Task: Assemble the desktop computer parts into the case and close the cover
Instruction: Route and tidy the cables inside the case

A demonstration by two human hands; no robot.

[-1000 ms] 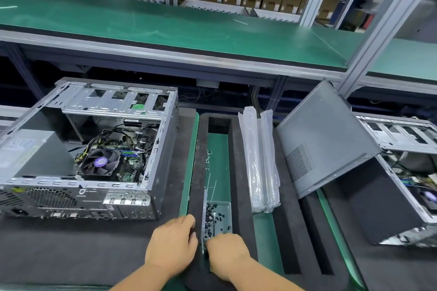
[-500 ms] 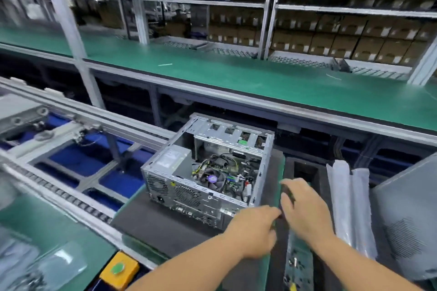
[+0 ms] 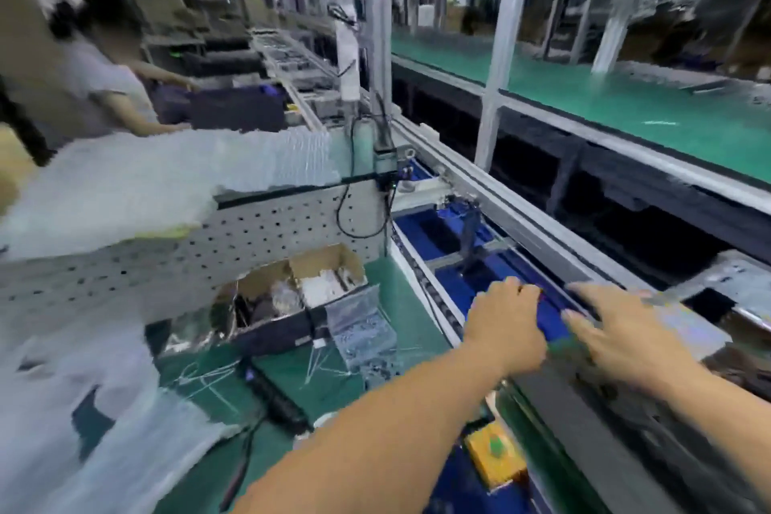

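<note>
The picture is blurred by head motion. My left hand (image 3: 505, 325) reaches forward over the left end of the dark foam pallet (image 3: 584, 413), its fingers bent down towards the blue conveyor bed; blur hides whether they hold anything. My right hand (image 3: 626, 336) lies beside it with fingers spread and straight, over the near corner of the open grey computer case (image 3: 728, 284). Only that corner of the case shows at the right edge. The cover and the loose parts are out of view.
A yellow box with a green button (image 3: 494, 459) sits below my left arm. On the green bench to the left are a cardboard parts box (image 3: 292, 296), a clear bag of screws (image 3: 363, 330), a black power screwdriver (image 3: 275, 396) and a perforated panel (image 3: 250, 238). Another person (image 3: 104, 83) works at far left.
My view has swung left, away from the screw tray and side panel, which are now out of frame. Both hands left the screw tray and now reach towards the case's left corner and pallet end.
</note>
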